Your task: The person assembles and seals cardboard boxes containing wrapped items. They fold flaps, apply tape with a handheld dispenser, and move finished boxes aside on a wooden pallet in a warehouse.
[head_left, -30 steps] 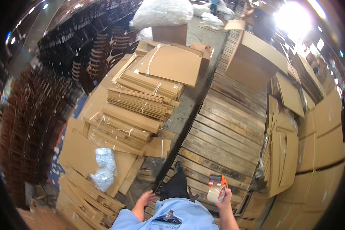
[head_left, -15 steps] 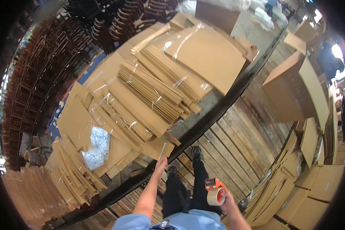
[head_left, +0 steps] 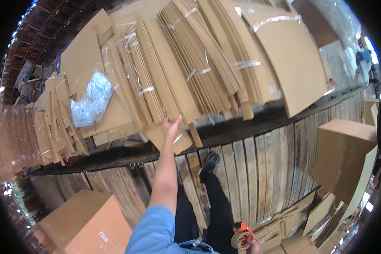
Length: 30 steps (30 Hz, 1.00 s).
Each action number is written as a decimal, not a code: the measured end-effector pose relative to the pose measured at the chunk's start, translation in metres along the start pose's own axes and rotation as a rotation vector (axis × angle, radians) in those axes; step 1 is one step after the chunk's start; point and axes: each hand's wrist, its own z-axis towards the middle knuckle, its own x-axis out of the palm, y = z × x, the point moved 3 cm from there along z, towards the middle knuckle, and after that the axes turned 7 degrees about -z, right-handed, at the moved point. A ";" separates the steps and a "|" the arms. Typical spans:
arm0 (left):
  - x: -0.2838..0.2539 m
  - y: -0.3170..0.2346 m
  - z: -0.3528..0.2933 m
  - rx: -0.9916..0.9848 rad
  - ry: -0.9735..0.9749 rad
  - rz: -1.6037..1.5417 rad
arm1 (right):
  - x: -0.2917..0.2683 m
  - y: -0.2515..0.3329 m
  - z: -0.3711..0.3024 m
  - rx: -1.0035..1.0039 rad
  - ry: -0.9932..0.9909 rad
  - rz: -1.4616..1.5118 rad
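My left hand reaches forward, thumb and fingers spread apart. It is at the near end of a bundle of flattened cardboard sheets tied with white strips; whether the fingertips touch the cardboard is hard to tell. Beneath the forearm, a cardboard flap with a white strip hangs over the edge. Low in the picture, my right hand is closed around an orange tape dispenser carrying a roll of tan tape.
A crumpled clear plastic wrap lies on the cardboard to the left. Large cartons stand at lower left and right. Wooden planks make up the floor, with more flattened cardboard at lower right.
My view has turned and come nearer the cardboard bundles. My left arm has stretched forward to their near ends. The tape dispenser stays in my right hand, now lower in view.
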 end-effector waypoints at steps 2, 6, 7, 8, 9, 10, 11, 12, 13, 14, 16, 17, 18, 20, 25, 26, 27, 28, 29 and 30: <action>-0.041 -0.001 -0.007 -0.042 -0.018 -0.111 | -0.004 0.005 0.003 0.022 0.044 -0.043; -0.075 -0.043 -0.092 -0.164 0.095 -0.235 | -0.009 -0.015 0.010 0.019 0.100 -0.016; -0.096 -0.044 -0.113 -0.184 0.069 -0.242 | -0.006 -0.014 0.016 0.024 0.140 -0.023; -0.116 -0.044 -0.130 -0.190 0.186 -0.267 | 0.001 -0.014 0.025 0.034 0.183 -0.028; -0.122 -0.049 -0.159 -0.291 0.296 -0.365 | 0.022 -0.009 0.023 -0.044 0.076 -0.091; -0.132 -0.053 -0.177 -0.336 0.426 -0.247 | 0.043 0.001 0.021 -0.024 0.276 -0.118; -0.117 -0.076 -0.217 -0.348 0.556 -0.199 | 0.054 -0.004 0.016 -0.063 0.406 -0.101; -0.145 -0.056 -0.226 -0.383 0.571 -0.365 | 0.056 -0.009 0.052 -0.083 0.585 -0.127; -0.170 -0.029 -0.230 -0.412 0.583 -0.539 | 0.102 0.022 0.038 -0.117 0.593 -0.249; -0.185 -0.005 -0.241 -0.459 0.604 -0.698 | 0.141 0.036 0.037 -0.164 0.657 -0.309; -0.195 -0.046 -0.270 -0.447 0.551 -0.515 | 0.195 0.049 0.045 -0.139 0.748 -0.358; -0.175 -0.080 -0.296 -0.411 0.569 -0.379 | 0.202 0.059 0.029 -0.223 0.845 -0.211; -0.162 -0.115 -0.327 -0.354 0.591 -0.271 | 0.218 0.070 0.013 -0.284 0.978 -0.102; -0.142 -0.164 -0.385 -0.229 0.648 -0.090 | 0.226 0.093 -0.017 -0.391 0.880 -0.063; -0.155 -0.206 -0.487 0.056 0.781 0.162 | 0.239 0.116 -0.072 -0.583 0.581 -0.205; -0.159 -0.207 -0.504 0.103 0.805 0.196 | 0.241 0.116 -0.081 -0.634 0.607 -0.159; -0.164 -0.208 -0.520 0.148 0.820 0.226 | 0.251 0.114 -0.093 -0.678 0.644 -0.088; -0.170 -0.207 -0.535 0.192 0.832 0.259 | 0.262 0.114 -0.106 -0.725 0.676 -0.016; -0.177 -0.205 -0.550 0.237 0.836 0.287 | 0.276 0.117 -0.114 -0.778 0.675 0.073; -0.185 -0.202 -0.564 0.283 0.833 0.325 | 0.287 0.114 -0.129 -0.826 0.681 0.169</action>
